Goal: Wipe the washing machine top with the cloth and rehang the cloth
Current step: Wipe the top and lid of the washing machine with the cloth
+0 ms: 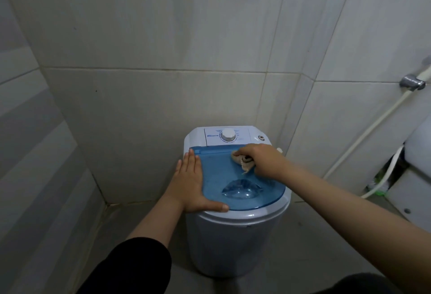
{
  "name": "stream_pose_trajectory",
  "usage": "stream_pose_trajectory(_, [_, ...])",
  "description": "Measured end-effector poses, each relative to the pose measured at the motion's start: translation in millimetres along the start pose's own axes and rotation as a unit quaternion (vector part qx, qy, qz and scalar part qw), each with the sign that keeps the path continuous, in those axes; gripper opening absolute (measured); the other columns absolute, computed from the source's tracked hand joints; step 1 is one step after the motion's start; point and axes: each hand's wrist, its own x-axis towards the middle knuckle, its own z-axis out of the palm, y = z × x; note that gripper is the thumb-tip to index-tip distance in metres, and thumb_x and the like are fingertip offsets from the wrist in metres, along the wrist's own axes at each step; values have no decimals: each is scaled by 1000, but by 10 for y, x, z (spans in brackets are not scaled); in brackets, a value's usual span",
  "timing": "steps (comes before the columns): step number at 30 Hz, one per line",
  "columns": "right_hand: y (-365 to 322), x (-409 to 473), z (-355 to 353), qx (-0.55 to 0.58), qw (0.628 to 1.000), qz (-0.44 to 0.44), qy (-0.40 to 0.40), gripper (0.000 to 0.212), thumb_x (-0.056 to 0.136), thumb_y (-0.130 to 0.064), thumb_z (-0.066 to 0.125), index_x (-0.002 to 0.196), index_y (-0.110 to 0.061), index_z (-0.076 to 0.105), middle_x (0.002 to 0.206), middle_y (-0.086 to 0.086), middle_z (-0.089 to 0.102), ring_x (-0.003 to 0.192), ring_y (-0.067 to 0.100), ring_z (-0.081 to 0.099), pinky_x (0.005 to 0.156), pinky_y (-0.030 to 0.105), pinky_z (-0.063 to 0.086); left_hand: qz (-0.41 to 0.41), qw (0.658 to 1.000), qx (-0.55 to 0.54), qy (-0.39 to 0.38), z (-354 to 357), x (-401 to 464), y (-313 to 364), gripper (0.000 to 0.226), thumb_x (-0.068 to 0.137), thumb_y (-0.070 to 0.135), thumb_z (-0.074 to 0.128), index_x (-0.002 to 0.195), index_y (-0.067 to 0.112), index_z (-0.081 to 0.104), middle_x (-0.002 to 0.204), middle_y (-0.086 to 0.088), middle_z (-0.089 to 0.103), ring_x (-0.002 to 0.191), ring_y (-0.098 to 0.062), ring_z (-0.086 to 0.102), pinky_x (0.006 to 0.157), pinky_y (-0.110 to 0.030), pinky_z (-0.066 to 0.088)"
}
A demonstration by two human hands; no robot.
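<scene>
A small round white washing machine (235, 242) stands on the tiled floor against the wall. Its top is a translucent blue lid (221, 177), with a white control panel and a dial (228, 135) behind it. My right hand (263, 159) presses a crumpled beige cloth (242, 160) onto the far right part of the lid, near the hinge line. My left hand (192, 183) lies flat with fingers together on the lid's left edge, thumb along the front rim, holding nothing.
Grey tiled walls close in on the left and behind. On the right wall a white hose (363, 139) runs down from a chrome bracket (411, 83). A white fixture (417, 177) stands at the far right.
</scene>
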Motion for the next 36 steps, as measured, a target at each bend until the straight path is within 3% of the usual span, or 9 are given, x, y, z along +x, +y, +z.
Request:
stream_pose_trajectory(16, [-9,-915,57,-25,999,-34,-17,61,71,0,54,123,-32,56,121,-6,61,109,19,59,80,28,46,-4,1000,0,-1,-21,-25,13,161,32,101,34,147,2,-17,157,-18,-23,146,-29,-17,115,-42,-11])
stream_pose_trajectory(22, [34,-933,-272,55,993,-9,-107,61,68,5,50,113,-33,63,113,-6,68,103,17,61,85,30,51,2,1000,-4,2,-26,-22,17,163,29,102,31,147,1,-17,157,-18,-22,146,-29,-17,116,-43,-11])
stream_pose_trajectory(26, [181,-517,-411,66,996,63,-8,55,70,4,52,115,-27,63,103,1,66,99,24,62,80,37,53,2,1000,-8,9,-23,-16,5,164,28,103,31,147,1,-17,157,-17,-22,146,-29,-18,115,-42,-11])
stream_pose_trajectory(29, [236,-129,-381,39,993,105,48,49,75,2,52,117,-22,62,113,6,67,103,29,61,79,37,52,2,1000,-9,8,-18,-12,2,164,28,103,31,147,2,-18,157,-17,-23,146,-28,-18,115,-41,-12])
stream_pose_trajectory(36, [303,291,-70,29,992,118,36,54,78,-1,54,127,-25,56,123,9,63,110,32,59,83,37,50,1,1000,-6,20,31,25,-34,164,28,103,33,148,2,-15,157,-16,-22,146,-28,-17,117,-42,-11])
